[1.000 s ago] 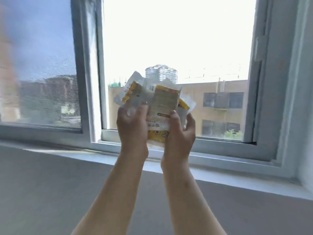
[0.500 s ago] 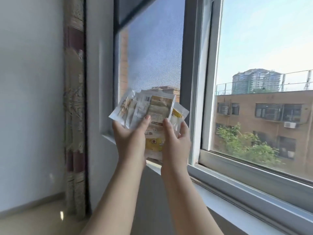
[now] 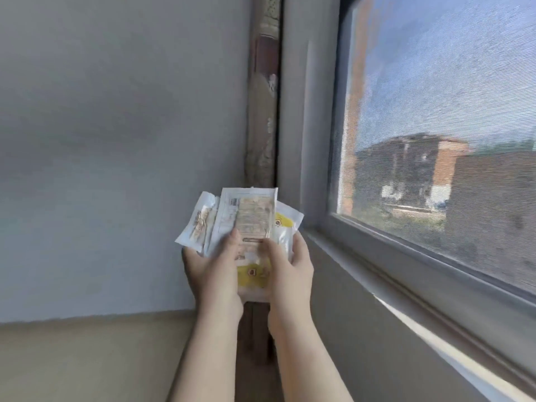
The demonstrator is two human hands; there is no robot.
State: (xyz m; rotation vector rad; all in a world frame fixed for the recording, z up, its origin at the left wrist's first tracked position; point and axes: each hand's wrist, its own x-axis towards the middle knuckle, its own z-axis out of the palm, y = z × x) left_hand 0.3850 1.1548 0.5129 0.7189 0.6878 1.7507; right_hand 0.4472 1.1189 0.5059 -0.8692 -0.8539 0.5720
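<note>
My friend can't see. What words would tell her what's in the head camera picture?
A left hand and a right hand together hold up a fan of white and yellow packets, thumbs on the front one. Behind them is a grey wall and a patterned curtain in the corner; a screened window on the right shows brick buildings.

Daylight enters via window [image 3: 435,140], right side; room moderately bright, no glare. Thin sunlit strip on sill [image 3: 435,343]. Wall [image 3: 116,140] evenly lit, faint shading. Outside view hazy thru mesh. Whole frame soft w/ motion blur; print on packets [image 3: 249,216] unreadable. Slight bowing at edges.
</note>
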